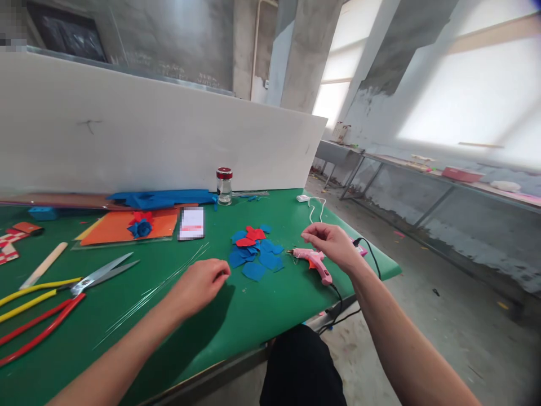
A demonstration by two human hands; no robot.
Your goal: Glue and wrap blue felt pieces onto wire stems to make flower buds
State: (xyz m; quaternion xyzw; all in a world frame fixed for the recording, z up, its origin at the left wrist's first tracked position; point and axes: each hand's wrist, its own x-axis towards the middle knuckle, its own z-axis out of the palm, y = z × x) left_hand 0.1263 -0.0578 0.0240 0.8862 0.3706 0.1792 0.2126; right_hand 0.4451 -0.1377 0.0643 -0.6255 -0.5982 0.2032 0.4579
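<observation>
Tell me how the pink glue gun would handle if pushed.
The pink glue gun is probably rigid, given its molded-looking body. Lying flat on its side, it seems unlikely to roll. The black cord at its handle may drag.

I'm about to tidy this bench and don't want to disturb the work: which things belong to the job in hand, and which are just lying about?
Probably in the job:
- blue pieces and red pieces
- glue gun, near the right hand
- wires, near the left hand

Probably just lying about:
- phone
- red-lidded jar
- white cable
</observation>
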